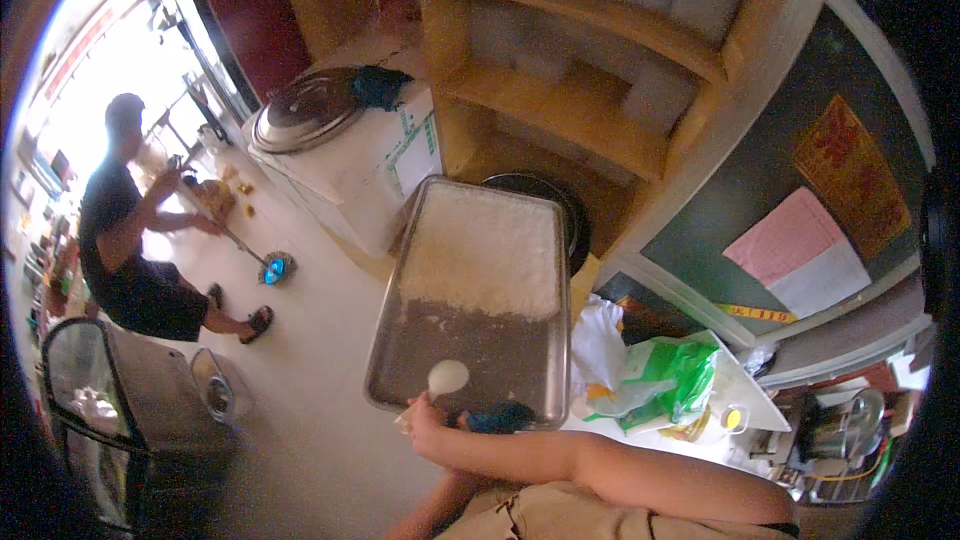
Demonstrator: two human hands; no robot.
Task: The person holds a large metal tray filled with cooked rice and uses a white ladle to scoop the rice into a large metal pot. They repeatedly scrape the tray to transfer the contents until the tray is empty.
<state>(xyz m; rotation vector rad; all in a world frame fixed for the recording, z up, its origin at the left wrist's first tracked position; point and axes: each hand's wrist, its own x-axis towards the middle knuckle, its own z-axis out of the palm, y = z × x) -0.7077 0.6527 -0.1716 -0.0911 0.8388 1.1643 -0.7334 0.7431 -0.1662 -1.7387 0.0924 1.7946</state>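
A large rectangular metal tray (pixel 469 345) lies before me, with a pale, crumbly layer of food or powder (pixel 480 255) over its far part. The near part shows bare metal with a few white specks. My right hand (pixel 424 426) grips the handle of a white spoon or scoop (pixel 448 377), whose rounded head is over the tray's near left corner. A dark blue cloth (pixel 501 418) lies at the near rim. My left hand is mostly hidden behind my right forearm, close to that rim; its grip does not show.
Left, a person (pixel 127 225) holds a long-handled brush (pixel 276 270). A white chest (pixel 360 180) bears a round metal lid (pixel 300 120). Wooden shelves (pixel 555 97) rise beyond the tray. Green and white plastic bags (pixel 675 382) lie right. A dark-framed bin or cart (pixel 142 390) stands lower left.
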